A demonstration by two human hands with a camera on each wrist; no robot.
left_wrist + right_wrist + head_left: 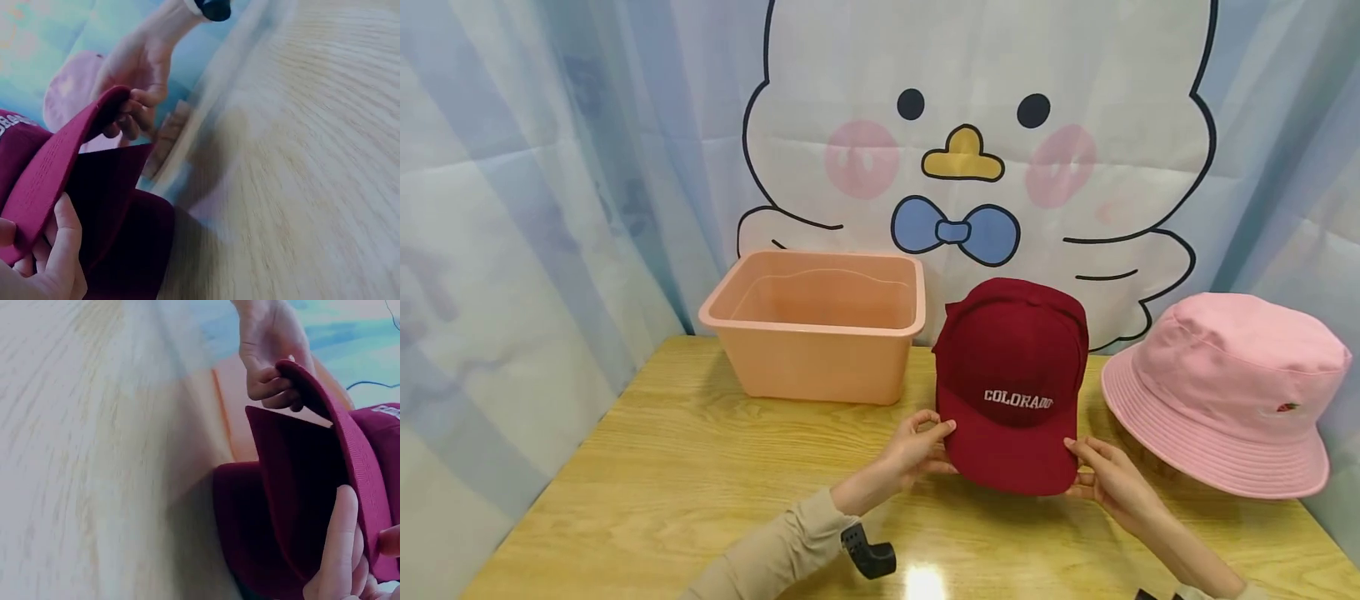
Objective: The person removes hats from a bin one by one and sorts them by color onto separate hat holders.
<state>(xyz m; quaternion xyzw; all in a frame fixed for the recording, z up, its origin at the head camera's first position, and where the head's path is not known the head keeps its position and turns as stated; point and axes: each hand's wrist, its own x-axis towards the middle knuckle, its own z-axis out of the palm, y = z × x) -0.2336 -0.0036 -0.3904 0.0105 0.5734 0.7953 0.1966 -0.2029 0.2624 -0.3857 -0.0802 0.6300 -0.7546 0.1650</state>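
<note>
A dark red cap [1015,350] with white "COLORADO" lettering faces me, tilted so its brim [1009,462] points down toward me. My left hand [917,450] pinches the brim's left edge, thumb on top and fingers beneath. At the opposite edge my right hand [1108,479] pinches it the same way. In the left wrist view, dark red fabric [134,231] shows below the raised brim; the right wrist view shows similar fabric [247,519] from the other side. The cap's back is hidden in the head view.
Behind and left stands a peach plastic bin [820,364] on the wooden table [700,492]. To the right sits a pink bucket hat [1232,375] with a small strawberry patch. A curtain [865,50] with a cartoon bird hangs behind the table.
</note>
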